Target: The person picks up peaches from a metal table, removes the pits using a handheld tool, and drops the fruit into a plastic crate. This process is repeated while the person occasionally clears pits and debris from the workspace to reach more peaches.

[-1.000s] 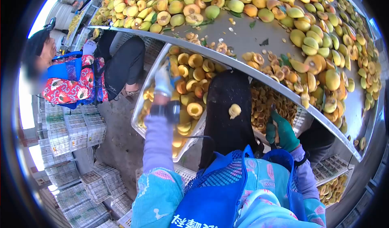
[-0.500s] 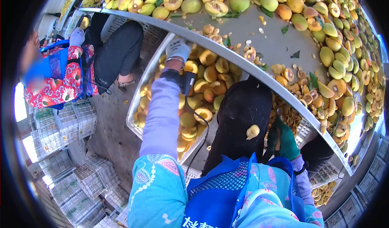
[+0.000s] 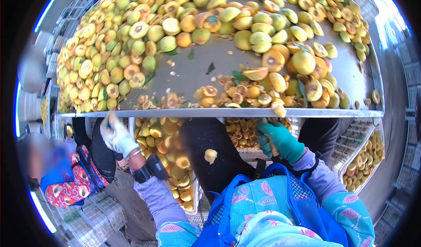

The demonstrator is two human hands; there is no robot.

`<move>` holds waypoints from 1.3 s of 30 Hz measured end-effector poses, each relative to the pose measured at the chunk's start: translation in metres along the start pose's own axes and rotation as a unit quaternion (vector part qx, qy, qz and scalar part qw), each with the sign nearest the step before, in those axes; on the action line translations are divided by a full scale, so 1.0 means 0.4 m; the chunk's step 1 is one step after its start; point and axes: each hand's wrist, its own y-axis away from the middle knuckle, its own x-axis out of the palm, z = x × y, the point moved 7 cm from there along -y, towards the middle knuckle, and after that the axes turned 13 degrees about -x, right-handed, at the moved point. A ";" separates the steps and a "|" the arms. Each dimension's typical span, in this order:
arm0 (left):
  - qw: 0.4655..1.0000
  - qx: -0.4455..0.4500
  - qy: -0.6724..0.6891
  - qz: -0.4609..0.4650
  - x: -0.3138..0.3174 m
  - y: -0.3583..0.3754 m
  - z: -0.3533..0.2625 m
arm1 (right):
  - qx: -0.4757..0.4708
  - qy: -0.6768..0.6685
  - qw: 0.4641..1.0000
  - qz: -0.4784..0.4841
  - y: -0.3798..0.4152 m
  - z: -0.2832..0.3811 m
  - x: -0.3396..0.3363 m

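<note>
My left hand (image 3: 117, 135), in a white glove, is at the table's near edge with fingers stretched out, somewhat blurred; I see no fruit in it. My right hand (image 3: 283, 141), in a green glove, is closed in front of the table edge. A slim tan stick-like handle (image 3: 273, 148) shows between its fingers; the rest of it is hidden. Beyond the edge lie halved yellow-green peaches or apricots (image 3: 303, 62). Below my left hand's side, a white crate (image 3: 194, 194) holds pitted halves. A pile of fruit stones (image 3: 239, 130) is under the edge near my right hand.
The metal table (image 3: 197, 73) bears heaped fruit, scraps and leaves, with a raised rim (image 3: 210, 112) facing me. Another crate of fruit pieces (image 3: 364, 161) stands at right. A co-worker in a red floral sleeve (image 3: 72, 183) sits at left. A fruit scrap (image 3: 210, 155) lies on my leg.
My left hand has come out of the crate of halves and risen to the table's edge. My view has swung round and up to face the table. My right hand stays closed.
</note>
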 end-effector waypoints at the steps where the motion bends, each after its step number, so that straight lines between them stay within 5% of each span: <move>1: 0.995 0.018 0.070 0.071 0.067 0.050 -0.103 | 0.012 0.061 0.998 0.004 0.021 0.005 -0.009; 2: 0.983 0.041 0.100 0.146 0.141 0.115 -0.210 | -0.001 0.041 0.999 0.016 0.020 -0.025 -0.026; 3: 0.963 0.183 0.014 0.198 0.227 0.210 -0.356 | -0.003 0.055 0.998 0.036 0.031 -0.030 -0.031; 5: 0.883 0.306 -0.119 0.336 0.422 0.353 -0.517 | -0.010 0.082 0.994 0.076 0.045 -0.028 -0.034; 7: 0.785 0.468 -0.126 0.385 0.650 0.462 -0.540 | -0.012 0.081 0.989 0.121 0.091 0.025 -0.022; 11: 0.765 0.405 -0.212 0.454 0.722 0.502 -0.534 | -0.104 0.104 0.983 0.106 0.132 0.078 -0.046; 14: 0.817 0.169 -0.038 0.549 0.633 0.415 -0.455 | -0.220 0.109 0.965 0.087 0.139 0.143 -0.044; 16: 0.731 -0.169 0.184 0.635 0.532 0.411 -0.396 | -0.351 0.175 0.917 0.067 0.140 0.198 -0.032; 18: 0.651 -0.272 0.310 0.637 0.456 0.422 -0.359 | -0.420 0.215 0.879 0.061 0.137 0.236 -0.009; 21: 0.636 -0.272 0.360 0.626 0.377 0.478 -0.361 | -0.436 0.176 0.879 0.087 0.169 0.288 0.052; 25: 0.695 -0.245 0.395 0.548 0.334 0.564 -0.376 | -0.523 0.381 0.762 0.011 0.112 0.282 0.085; 27: 0.678 -0.116 0.418 0.594 0.319 0.600 -0.390 | -0.525 0.407 0.747 -0.032 0.100 0.270 0.085; 28: 0.672 -0.122 0.426 0.594 0.323 0.612 -0.383 | -0.537 0.426 0.726 -0.044 0.107 0.264 0.087; 33: 0.774 -0.105 0.378 0.497 0.314 0.604 -0.380 | -0.530 0.434 0.728 -0.034 0.105 0.247 0.094; 39: 0.823 -0.097 0.305 0.469 0.310 0.599 -0.386 | -0.483 0.408 0.775 -0.009 0.081 0.223 0.105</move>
